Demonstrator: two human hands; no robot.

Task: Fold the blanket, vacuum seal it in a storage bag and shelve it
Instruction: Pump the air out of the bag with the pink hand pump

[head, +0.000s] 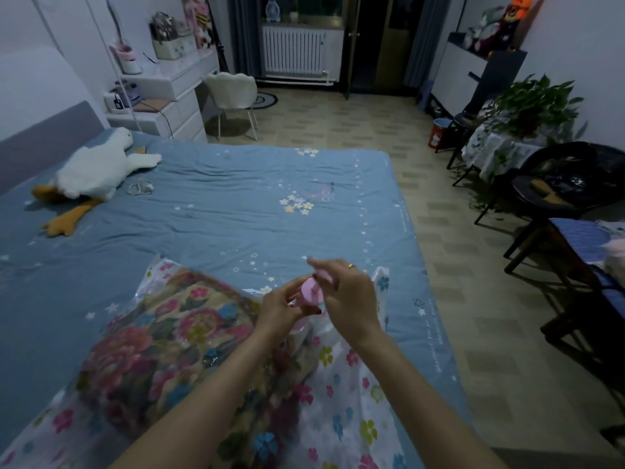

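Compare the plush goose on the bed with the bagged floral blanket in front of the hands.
The plush goose is mostly white with orange feet; the blanket is a multicoloured flower print. The goose lies bare near the headboard; the blanket sits inside a flower-printed storage bag at the near end. Nothing touches the goose, while both hands work a pink valve on the bag. Both rest on the blue bed.
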